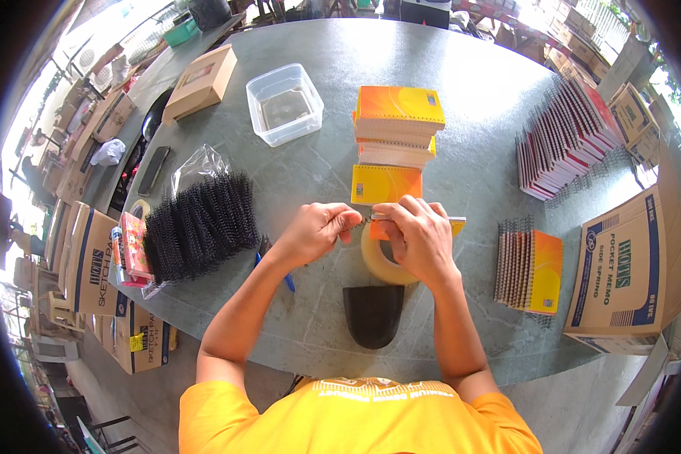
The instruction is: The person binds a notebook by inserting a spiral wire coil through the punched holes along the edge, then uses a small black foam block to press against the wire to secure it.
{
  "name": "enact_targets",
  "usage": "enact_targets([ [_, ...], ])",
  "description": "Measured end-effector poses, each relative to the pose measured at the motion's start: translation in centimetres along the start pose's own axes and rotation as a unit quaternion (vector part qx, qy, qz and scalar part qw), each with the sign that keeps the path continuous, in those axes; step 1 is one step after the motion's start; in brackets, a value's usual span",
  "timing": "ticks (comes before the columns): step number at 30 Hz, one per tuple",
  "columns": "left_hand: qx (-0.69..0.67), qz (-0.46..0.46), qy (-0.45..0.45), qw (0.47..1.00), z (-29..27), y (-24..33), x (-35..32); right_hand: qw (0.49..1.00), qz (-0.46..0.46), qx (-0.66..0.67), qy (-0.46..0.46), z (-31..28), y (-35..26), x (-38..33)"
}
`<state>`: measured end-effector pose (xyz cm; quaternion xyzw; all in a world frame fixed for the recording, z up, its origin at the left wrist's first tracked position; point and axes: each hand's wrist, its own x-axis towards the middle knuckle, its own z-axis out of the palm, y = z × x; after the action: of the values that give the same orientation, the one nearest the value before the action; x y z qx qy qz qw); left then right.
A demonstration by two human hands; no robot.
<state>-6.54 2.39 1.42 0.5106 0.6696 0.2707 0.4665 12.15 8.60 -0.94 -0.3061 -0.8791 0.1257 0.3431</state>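
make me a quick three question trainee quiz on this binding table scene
1. True or false: the clear plastic tub stands on the stack of orange notepads.
2. What does the left hand pinch? A) black spiral wire B) blue pen C) tape roll
3. Fill in: the right hand holds a small orange ____ above the tan tape roll.

Key: 1 false; 2 A; 3 notepad.

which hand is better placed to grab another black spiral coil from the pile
Left, most likely. The left hand is on the same side as the pile of black spiral coils, with bare table between. The right hand grips the orange notepad and would have to reach across.
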Motion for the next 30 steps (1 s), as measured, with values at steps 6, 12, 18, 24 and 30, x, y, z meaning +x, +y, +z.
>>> enact_targets([
  [6,0.003,0.190,0.123,0.974,1.0,-0.6,0.1,1.000,-0.007,-0.009,0.020,0.4,-0.6,0.3],
  [12,0.052,0.207,0.113,0.970,1.0,-1.2,0.4,0.999,-0.010,-0.045,-0.017,-0.3,0.0,0.1],
  [18,0.063,0.150,0.092,0.982,0.2,-0.2,-0.4,0.998,0.053,0.019,-0.016,0.1,-0.3,-0.2],
  [24,0.118,0.192,0.131,0.966,0.1,-0.4,0.1,0.995,0.045,0.082,0.034,-0.5,-1.2,0.5],
  [30,0.334,0.324,0.180,0.867,4.7,0.3,-2.9,0.997,0.032,0.066,0.008,-0.5,-0.2,-0.1],
])
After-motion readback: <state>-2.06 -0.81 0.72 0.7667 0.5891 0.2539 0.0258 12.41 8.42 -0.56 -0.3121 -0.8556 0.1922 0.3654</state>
